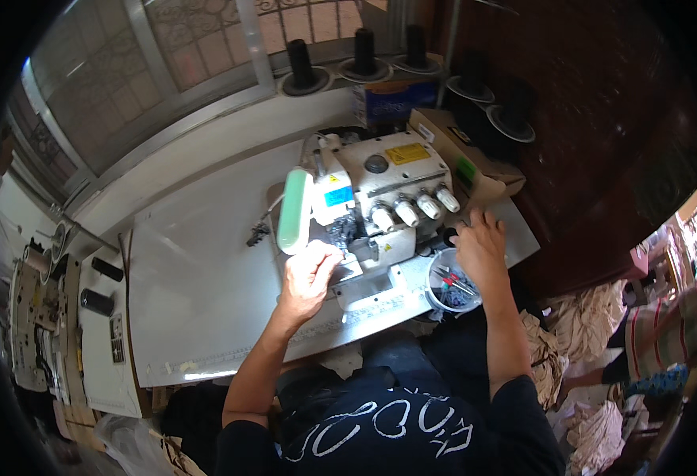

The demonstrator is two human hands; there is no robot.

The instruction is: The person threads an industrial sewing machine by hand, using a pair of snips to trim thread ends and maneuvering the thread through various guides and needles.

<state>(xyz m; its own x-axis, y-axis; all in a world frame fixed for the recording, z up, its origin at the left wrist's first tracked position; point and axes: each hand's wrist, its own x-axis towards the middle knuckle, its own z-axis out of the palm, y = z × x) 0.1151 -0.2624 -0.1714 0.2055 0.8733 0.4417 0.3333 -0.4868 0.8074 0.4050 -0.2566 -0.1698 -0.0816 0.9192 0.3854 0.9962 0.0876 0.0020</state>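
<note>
A white overlock sewing machine (396, 166) with several white tension knobs stands on the table. At its needle area, beside the light-green lamp (294, 210), my left hand (309, 279) is closed in a pinch; what its fingers hold, if anything, is too small to make out. My right hand (482, 242) bends its fingers round the dark handwheel (449, 236) at the machine's right side, partly hiding it. Just below that hand sits a clear round container (436, 293) with a red-handled tool and dark scraps inside.
The pale table (198, 278) reaches left, with a ruler strip along its front edge. Several black thread cones (301, 63) stand behind the machine, near cardboard boxes (444, 131). Another machine (35, 325) is at far left. Beige cloth (587, 325) lies heaped at right.
</note>
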